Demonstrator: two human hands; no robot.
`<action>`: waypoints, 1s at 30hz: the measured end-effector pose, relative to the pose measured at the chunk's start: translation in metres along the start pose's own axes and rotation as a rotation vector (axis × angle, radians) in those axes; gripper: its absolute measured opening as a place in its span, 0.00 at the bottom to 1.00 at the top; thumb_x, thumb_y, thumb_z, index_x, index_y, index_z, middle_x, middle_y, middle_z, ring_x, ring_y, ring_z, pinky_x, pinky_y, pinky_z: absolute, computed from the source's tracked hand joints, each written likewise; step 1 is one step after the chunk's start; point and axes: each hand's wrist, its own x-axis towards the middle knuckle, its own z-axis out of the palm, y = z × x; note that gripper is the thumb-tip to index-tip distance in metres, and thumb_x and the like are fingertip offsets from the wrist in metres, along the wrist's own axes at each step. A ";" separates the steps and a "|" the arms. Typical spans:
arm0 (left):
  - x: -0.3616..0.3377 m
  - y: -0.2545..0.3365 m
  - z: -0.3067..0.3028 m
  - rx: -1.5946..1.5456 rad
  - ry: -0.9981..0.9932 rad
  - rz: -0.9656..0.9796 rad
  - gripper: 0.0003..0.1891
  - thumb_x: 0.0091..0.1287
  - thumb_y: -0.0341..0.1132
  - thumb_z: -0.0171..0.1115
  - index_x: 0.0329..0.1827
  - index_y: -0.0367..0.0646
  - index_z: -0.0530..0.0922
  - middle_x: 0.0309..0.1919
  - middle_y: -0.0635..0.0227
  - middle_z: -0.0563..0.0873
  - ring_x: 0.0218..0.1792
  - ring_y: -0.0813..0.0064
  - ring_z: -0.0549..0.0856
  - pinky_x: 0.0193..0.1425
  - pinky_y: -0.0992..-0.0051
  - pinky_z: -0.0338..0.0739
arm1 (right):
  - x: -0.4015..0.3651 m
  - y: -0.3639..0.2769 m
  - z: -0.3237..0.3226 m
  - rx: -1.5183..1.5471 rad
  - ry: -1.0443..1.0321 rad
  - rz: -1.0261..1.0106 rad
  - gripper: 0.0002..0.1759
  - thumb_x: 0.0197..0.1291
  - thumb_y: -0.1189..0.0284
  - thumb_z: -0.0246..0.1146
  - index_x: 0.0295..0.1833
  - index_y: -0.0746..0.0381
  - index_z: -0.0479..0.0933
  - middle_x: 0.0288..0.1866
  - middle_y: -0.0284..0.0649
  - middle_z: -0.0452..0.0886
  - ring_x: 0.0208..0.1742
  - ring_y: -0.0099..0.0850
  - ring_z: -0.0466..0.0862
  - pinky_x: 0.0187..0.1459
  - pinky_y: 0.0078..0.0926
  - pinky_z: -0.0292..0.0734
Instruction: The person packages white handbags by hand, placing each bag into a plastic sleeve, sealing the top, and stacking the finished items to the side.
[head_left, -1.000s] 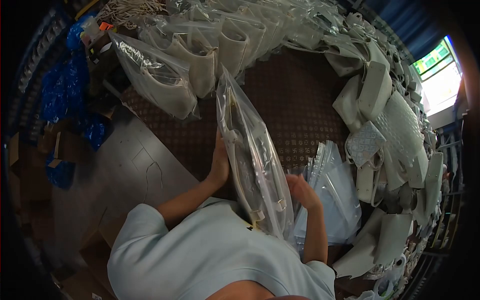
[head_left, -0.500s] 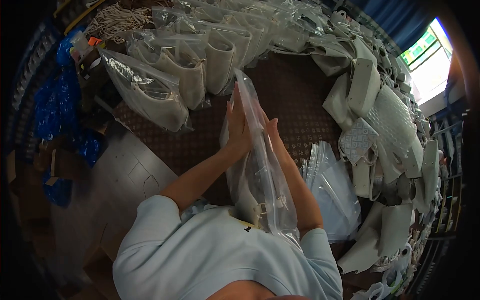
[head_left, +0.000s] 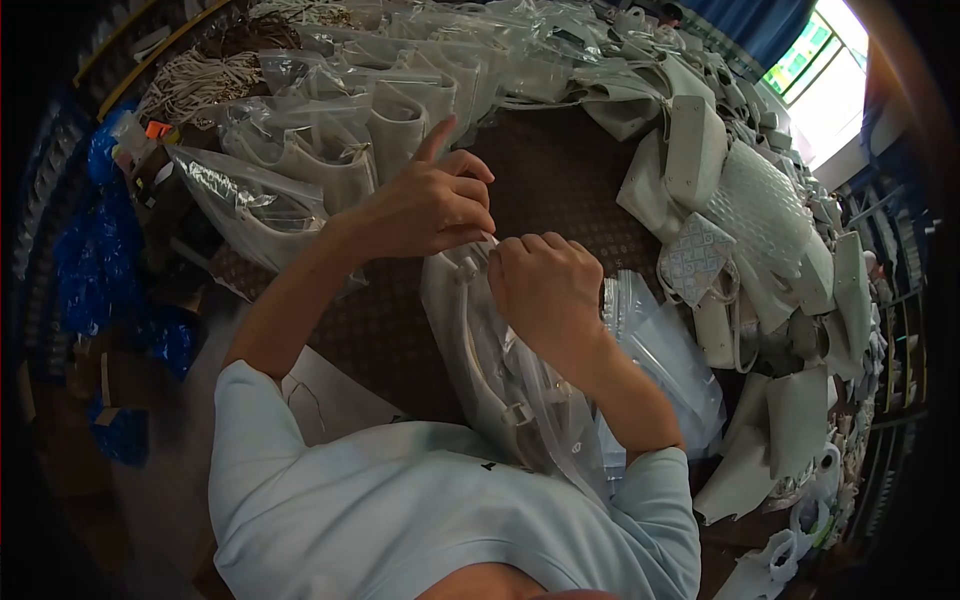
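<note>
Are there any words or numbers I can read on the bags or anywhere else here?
No words or numbers can be read anywhere.
The small dark mark on the shirt: too small to read.
The orange tag: too blurred to read.
The plastic bag: no print shows.

The person wears a pale blue short-sleeved shirt (head_left: 400, 510) of plain, soft cloth, creased across the chest. Its 2 sleeves end above the elbows: the left sleeve (head_left: 245, 420) well behind the left hand (head_left: 425, 205), the right sleeve (head_left: 655, 490) behind the right hand (head_left: 545, 285). Forearms and both hands are bare. 1 small dark mark (head_left: 487, 465) sits on the chest, below the right wrist.
</note>
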 end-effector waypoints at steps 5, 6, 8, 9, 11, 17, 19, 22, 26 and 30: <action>-0.013 -0.015 -0.009 0.125 0.065 -0.050 0.02 0.54 0.38 0.67 0.28 0.54 0.83 0.27 0.83 0.81 0.52 0.74 0.76 0.72 0.48 0.36 | -0.011 0.022 -0.009 0.163 0.100 -0.026 0.07 0.52 0.71 0.61 0.25 0.60 0.78 0.23 0.35 0.80 0.27 0.31 0.81 0.26 0.29 0.74; -0.018 -0.019 -0.009 0.149 0.096 -0.085 0.03 0.54 0.38 0.67 0.28 0.54 0.83 0.27 0.83 0.81 0.52 0.74 0.76 0.72 0.49 0.35 | -0.015 0.026 -0.009 0.163 0.101 -0.023 0.07 0.52 0.71 0.61 0.25 0.60 0.78 0.23 0.35 0.80 0.27 0.31 0.81 0.26 0.29 0.74; -0.021 -0.023 -0.008 0.176 0.128 -0.123 0.03 0.54 0.39 0.66 0.29 0.54 0.83 0.27 0.83 0.82 0.53 0.74 0.76 0.73 0.51 0.35 | -0.023 0.033 -0.007 0.278 0.152 0.006 0.05 0.52 0.72 0.61 0.26 0.59 0.79 0.23 0.35 0.80 0.27 0.31 0.81 0.26 0.28 0.74; -0.021 -0.022 -0.009 0.196 0.161 -0.165 0.03 0.54 0.39 0.66 0.29 0.54 0.83 0.27 0.82 0.82 0.53 0.74 0.76 0.73 0.52 0.36 | -0.026 0.036 -0.008 0.277 0.150 -0.002 0.05 0.52 0.72 0.61 0.26 0.59 0.79 0.23 0.35 0.80 0.27 0.31 0.81 0.26 0.28 0.74; -0.021 -0.021 -0.005 0.221 0.196 -0.219 0.03 0.54 0.39 0.66 0.29 0.54 0.83 0.27 0.82 0.82 0.53 0.75 0.76 0.73 0.54 0.37 | -0.031 0.037 -0.010 0.358 0.152 0.025 0.03 0.51 0.73 0.63 0.28 0.59 0.79 0.22 0.36 0.80 0.26 0.32 0.81 0.26 0.27 0.74; -0.013 -0.028 0.036 0.064 0.473 -0.391 0.01 0.56 0.36 0.66 0.29 0.52 0.83 0.26 0.79 0.83 0.49 0.74 0.78 0.70 0.61 0.46 | -0.049 0.048 -0.005 0.516 0.181 0.096 0.02 0.50 0.75 0.64 0.28 0.61 0.80 0.22 0.38 0.79 0.23 0.30 0.79 0.25 0.25 0.72; -0.024 -0.040 0.038 0.137 0.524 -0.452 0.02 0.59 0.34 0.64 0.32 0.49 0.83 0.31 0.75 0.84 0.46 0.75 0.80 0.65 0.67 0.58 | -0.065 0.055 -0.007 0.614 0.145 0.125 0.03 0.50 0.75 0.64 0.28 0.63 0.80 0.22 0.39 0.80 0.23 0.31 0.79 0.28 0.25 0.73; -0.053 -0.058 0.039 -0.547 0.785 -0.677 0.05 0.61 0.32 0.62 0.38 0.44 0.82 0.36 0.71 0.84 0.44 0.75 0.81 0.60 0.71 0.66 | -0.089 0.081 -0.006 0.855 0.101 0.037 0.05 0.52 0.75 0.63 0.34 0.64 0.80 0.29 0.42 0.82 0.30 0.34 0.82 0.38 0.26 0.76; -0.061 -0.031 0.087 -0.827 0.375 -0.816 0.24 0.58 0.33 0.65 0.59 0.43 0.70 0.53 0.65 0.76 0.55 0.71 0.74 0.60 0.69 0.68 | -0.150 0.100 0.027 1.746 0.090 0.413 0.23 0.54 0.73 0.63 0.56 0.65 0.71 0.50 0.46 0.79 0.46 0.33 0.81 0.55 0.31 0.72; -0.117 0.000 0.160 -1.071 -0.036 -1.145 0.50 0.52 0.37 0.70 0.73 0.47 0.45 0.70 0.58 0.55 0.66 0.59 0.63 0.64 0.64 0.64 | -0.242 0.098 0.092 0.808 -0.073 0.398 0.26 0.56 0.72 0.63 0.59 0.68 0.67 0.50 0.45 0.78 0.43 0.32 0.81 0.50 0.32 0.74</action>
